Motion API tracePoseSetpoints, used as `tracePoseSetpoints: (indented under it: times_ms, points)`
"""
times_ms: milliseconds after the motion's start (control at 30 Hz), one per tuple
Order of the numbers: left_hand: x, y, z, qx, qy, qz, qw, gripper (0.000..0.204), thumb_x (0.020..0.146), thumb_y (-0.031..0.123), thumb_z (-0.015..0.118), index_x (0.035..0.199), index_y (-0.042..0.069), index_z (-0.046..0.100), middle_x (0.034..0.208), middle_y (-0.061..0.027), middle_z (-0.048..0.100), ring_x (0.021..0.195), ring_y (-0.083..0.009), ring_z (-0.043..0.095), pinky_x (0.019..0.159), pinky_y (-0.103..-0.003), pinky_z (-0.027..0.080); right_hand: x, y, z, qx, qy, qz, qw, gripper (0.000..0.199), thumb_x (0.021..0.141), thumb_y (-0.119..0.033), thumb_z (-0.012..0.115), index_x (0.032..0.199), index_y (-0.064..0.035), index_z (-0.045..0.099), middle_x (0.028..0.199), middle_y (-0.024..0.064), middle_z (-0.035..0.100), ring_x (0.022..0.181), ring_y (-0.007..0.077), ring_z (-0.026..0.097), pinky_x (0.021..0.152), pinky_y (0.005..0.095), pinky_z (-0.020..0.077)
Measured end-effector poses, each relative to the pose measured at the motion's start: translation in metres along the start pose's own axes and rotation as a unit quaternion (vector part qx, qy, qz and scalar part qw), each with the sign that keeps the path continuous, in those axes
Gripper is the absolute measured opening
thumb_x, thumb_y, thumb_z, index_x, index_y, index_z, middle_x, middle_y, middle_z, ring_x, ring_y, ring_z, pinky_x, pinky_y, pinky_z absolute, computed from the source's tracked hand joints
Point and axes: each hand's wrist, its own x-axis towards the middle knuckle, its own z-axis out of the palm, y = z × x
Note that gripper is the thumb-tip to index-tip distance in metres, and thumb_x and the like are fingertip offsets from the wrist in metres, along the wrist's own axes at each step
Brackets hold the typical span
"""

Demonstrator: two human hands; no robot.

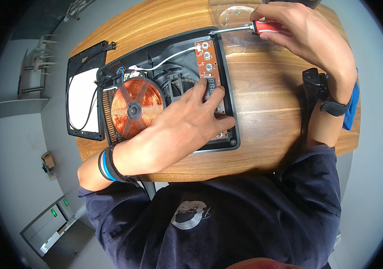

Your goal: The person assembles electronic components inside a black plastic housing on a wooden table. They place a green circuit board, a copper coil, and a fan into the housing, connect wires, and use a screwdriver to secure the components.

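- induction cooker base (164,62), opened up and black, lies on the wooden table (267,112) under the left hand (187,125), its long side running away from the person.
- left hand lies palm down across the near right part of the base, fingers spread and pressed flat; it closes around nothing, and the fingertips (220,92) rest on the brown control board (209,67).
- copper coil (136,106), round and flat, sits just to the left of that hand, partly tucked behind the wrist, which wears a black and blue band (107,165).
- white wire (169,60) runs from beyond the coil over to the far end of the control board, ahead of the left fingertips.
- right hand (308,33) hovers further off, past the far right corner of the base, curled tight around the red handle of a screwdriver (245,29).
- the screwdriver's metal shaft points leftward from that grip, and its tip touches the far corner of the base, just beyond the control board.
- clear plastic bag (236,18) lies on the table right behind the screwdriver shaft.
- black frame (86,89) with a white panel inside lies well to the left of the left hand, beside the base.
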Motion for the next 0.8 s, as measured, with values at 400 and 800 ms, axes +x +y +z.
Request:
tracePoseSetpoints:
  times_ms: [400, 800]
  points:
    - [-0.001, -0.003, 0.004, -0.008, 0.014, -0.001, 1.000, 0.035, 0.094, 0.005, 0.069, 0.127, 0.015, 0.070, 0.144, -0.0172, 0.056, 0.146, -0.0443, 0.054, 0.113, -0.044, 0.058, 0.003, 0.003, 0.007, 0.004, -0.007, -0.006, 1.000, 0.022, 0.103, -0.025, 0.073, 0.103, -0.0033, 0.068, 0.092, 0.0156, 0.076, 0.081, 0.0353, 0.077, 0.073, 0.0449, 0.0601]
    - [-0.002, -0.060, -0.016, -0.196, 0.050, -0.010, 0.979, 0.058, 0.099, 0.016, 0.079, 0.152, 0.003, 0.056, 0.157, -0.0211, 0.051, 0.141, -0.0441, 0.059, 0.112, -0.049, 0.054, 0.006, 0.016, 0.041, 0.007, 0.039, -0.007, 0.999, 0.027, 0.100, -0.021, 0.079, 0.122, -0.0055, 0.076, 0.105, 0.0190, 0.078, 0.096, 0.0384, 0.076, 0.084, 0.0453, 0.0616]
